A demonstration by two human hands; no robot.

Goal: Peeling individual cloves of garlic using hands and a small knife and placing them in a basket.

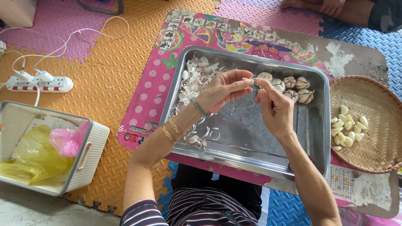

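Observation:
Over a steel tray (310,138), my left hand (222,90) and my right hand (274,109) pinch a small garlic clove (252,79) between their fingertips. A pile of papery garlic skins (194,81) fills the tray's left side. Several whole garlic bulbs (293,87) lie at its far right corner. To the right, peeled cloves (347,127) rest in a round woven basket (372,96).
The tray sits on a low pink patterned table (146,100) over foam floor mats. A white basket (90,163) with yellow and pink plastic bags stands at the left. A power strip (39,83) with cables lies beyond it. Another person's limbs (335,8) show at top right.

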